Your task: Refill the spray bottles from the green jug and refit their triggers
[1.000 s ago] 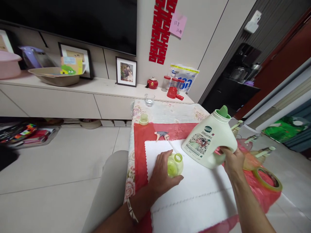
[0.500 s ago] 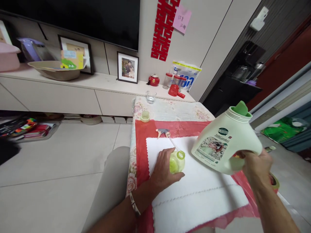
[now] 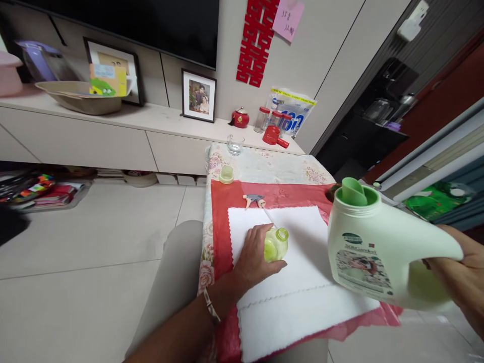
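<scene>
My left hand is wrapped round a small yellow-green spray bottle, whose neck has no top on it. This bottle rests on a white cloth. In my right hand is the handle of a large pale green detergent jug. The jug stands nearly upright over the right part of the cloth, its mouth uncapped and showing a green pour spout. Just past the cloth lies a grey and peach spray trigger head with its thin tube. A pale green cap sits farther back, to the left.
Red plastic sheeting lies under the cloth on a flowered tablecloth. A clear glass cup stands at the far end. Behind is a low cabinet carrying red-lidded jars, a photo frame and a shallow basin.
My right hand has brought the jug to the right and lower, and its mouth now leans less to the right. My left hand keeps its hold on the bottle. The view has shifted slightly.
</scene>
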Demonstrator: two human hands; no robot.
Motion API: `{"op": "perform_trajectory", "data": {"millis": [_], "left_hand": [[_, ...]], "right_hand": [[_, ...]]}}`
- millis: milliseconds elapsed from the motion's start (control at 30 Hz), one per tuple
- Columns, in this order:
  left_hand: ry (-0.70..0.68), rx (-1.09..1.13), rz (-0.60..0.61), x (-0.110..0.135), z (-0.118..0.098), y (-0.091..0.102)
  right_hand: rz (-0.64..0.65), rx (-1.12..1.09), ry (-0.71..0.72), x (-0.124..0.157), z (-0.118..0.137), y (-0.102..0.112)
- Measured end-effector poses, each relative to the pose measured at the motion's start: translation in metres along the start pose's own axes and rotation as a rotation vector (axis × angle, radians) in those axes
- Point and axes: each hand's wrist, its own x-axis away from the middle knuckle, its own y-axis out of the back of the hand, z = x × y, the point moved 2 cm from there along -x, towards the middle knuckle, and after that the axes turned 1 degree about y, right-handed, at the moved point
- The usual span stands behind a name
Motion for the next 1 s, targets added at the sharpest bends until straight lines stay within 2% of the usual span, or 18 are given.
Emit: {"op": "perform_trajectory", "data": {"millis": [100, 233, 433, 533, 1000], "left_hand": [[-0.010, -0.009, -0.007, 0.000, 0.001, -0.001], [-0.002, -0.010, -0.009, 0.001, 0.003, -0.003], [-0.020, -0.020, 0.010, -0.001, 0.001, -0.001], [-0.015, -0.020, 0.028, -0.003, -0.001, 0.000], [-0.048, -0.014, -0.006, -0.002, -0.002, 0.000]], "right_hand": [[0.063, 0.021, -0.058, 0.000, -0.003, 0.006], [0.109, 0.104, -0.025, -0.002, -0.014, 0.009], [0.147, 0.248, 0.139, -0.006, -0.037, 0.006], [0.161, 0.287, 0.158, -0.007, -0.042, 0.003], [0.317, 0.416, 0.172, -0.008, -0.002, -0.002]]}}
